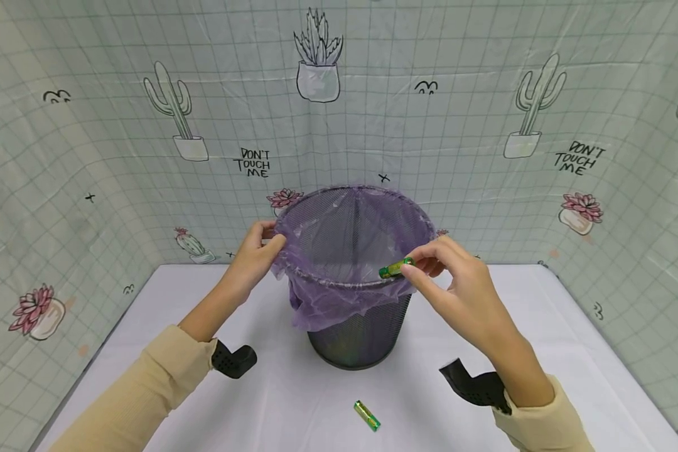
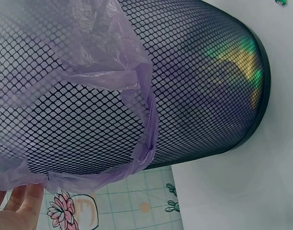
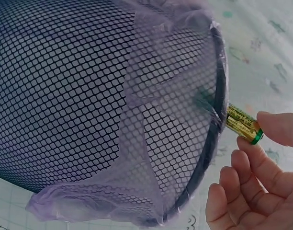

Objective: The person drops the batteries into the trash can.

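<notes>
A black mesh wastebasket [image 1: 355,351] stands upright, with a purple plastic bag [image 1: 330,307] lining it and folded over its rim. My left hand [image 1: 255,256] grips the bag and rim on the left side; in the left wrist view only some fingertips [image 2: 34,195] show beside the bag's edge. At the right front of the rim, my right hand [image 1: 457,282] pinches a green and gold battery [image 3: 243,123] by one end between thumb and finger. The battery's other end reaches over the rim into the opening. Another green battery [image 1: 367,415] lies on the table in front.
A white cloth covers the table [image 1: 294,402]. Behind and at both sides hangs a grid-patterned curtain [image 1: 367,94] with cactus drawings. Through the mesh near the basket's bottom, blurred green and yellow shapes [image 2: 249,67] show. Black wrist mounts [image 1: 234,361] sit at both cuffs.
</notes>
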Motion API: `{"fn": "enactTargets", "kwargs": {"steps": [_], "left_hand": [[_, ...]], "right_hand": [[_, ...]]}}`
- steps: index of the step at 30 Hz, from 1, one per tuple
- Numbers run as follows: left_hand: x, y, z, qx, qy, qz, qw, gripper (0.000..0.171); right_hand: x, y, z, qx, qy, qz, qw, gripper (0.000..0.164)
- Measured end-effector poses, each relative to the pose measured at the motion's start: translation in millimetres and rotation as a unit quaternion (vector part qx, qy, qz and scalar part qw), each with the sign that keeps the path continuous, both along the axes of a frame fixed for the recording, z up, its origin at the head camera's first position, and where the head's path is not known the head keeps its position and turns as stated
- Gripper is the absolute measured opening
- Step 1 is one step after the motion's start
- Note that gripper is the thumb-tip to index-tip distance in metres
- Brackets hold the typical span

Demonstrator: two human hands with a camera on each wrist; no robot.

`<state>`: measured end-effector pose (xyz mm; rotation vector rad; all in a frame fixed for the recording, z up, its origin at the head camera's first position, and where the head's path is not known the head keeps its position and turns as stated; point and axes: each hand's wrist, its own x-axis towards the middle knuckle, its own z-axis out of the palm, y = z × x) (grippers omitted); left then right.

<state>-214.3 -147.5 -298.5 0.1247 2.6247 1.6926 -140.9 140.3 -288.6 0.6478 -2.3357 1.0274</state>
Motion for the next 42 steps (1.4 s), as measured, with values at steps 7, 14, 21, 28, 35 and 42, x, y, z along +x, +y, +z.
{"fn": "enactTargets", "kwargs": {"steps": [7, 14, 21, 28, 35, 42], "left_hand": [[-2.6, 0.2, 1.2, 0.001, -0.003, 0.008, 1.0000, 0.055], [-3.0, 0.4, 3.1, 0.006, 0.001, 0.009, 0.9999, 0.054], [-2.9, 0.0, 6.2, 0.007, 0.002, 0.009, 0.9999, 0.054], [-3.2, -0.1, 6.8, 0.013, 0.004, 0.016, 0.9998, 0.053], [-4.5, -1.2, 4.0, 0.018, 0.004, 0.015, 0.9997, 0.052], [-3.2, 1.0, 1.9, 0.018, 0.006, 0.014, 0.9997, 0.051]], "right_hand": [[-11.7, -6.0, 0.8, 0.021, -0.011, -0.003, 1.000, 0.005], [-9.5, -6.8, -1.6, 0.026, 0.002, -0.015, 1.000, 0.004], [4.4, -3.5, -15.1, 0.010, 0.000, -0.027, 1.000, 0.003], [18.6, -7.4, -66.3, 0.022, -0.093, 0.047, 0.994, 0.004], [31.2, -19.3, -140.4, 0.056, -0.300, 0.112, 0.946, 0.019], [40.8, -27.1, -183.3, 0.053, -0.473, 0.092, 0.874, 0.020]]}}
